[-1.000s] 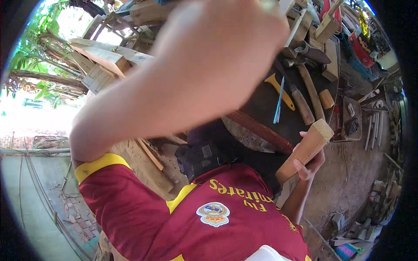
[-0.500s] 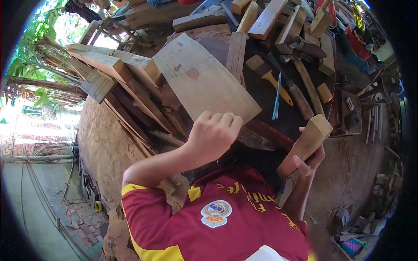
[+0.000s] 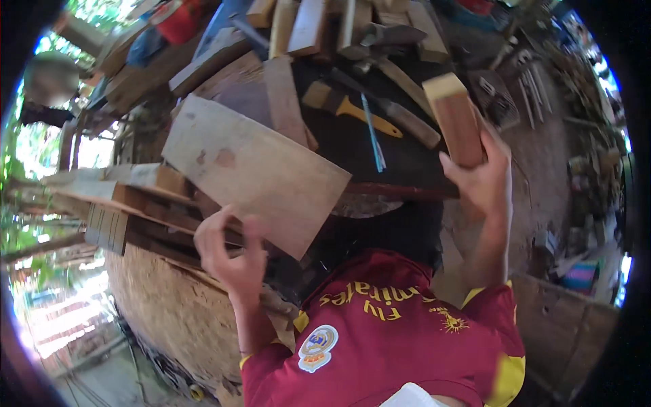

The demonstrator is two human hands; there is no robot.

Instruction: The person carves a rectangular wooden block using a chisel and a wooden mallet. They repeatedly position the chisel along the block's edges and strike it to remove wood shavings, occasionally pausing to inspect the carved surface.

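Observation:
My left hand (image 3: 229, 252) is at the near edge of a pale flat board (image 3: 254, 175), fingers loosely bent and apart, with nothing visible in them; whether it touches the board is unclear. My right hand (image 3: 487, 173) grips an upright wooden block (image 3: 453, 119) with a lighter top end, raised at the right of the dark work table (image 3: 413, 166). Beside them on the table lie a brush with a yellow handle (image 3: 366, 119), thin light-blue sticks (image 3: 371, 132), a long wooden-handled tool (image 3: 410, 122) and a hammer (image 3: 400, 81).
Timber offcuts (image 3: 305, 30) crowd the far side of the table. Long planks (image 3: 135, 183) stack at the left. A red bucket (image 3: 175, 20) stands at the back, and a person (image 3: 51, 88) is at the far upper left. A wire basket (image 3: 495, 98) lies on the right.
My left hand and forearm have dropped from high across the view to the board's near edge. My right hand has raised the block farther forward. The camera's view has shifted.

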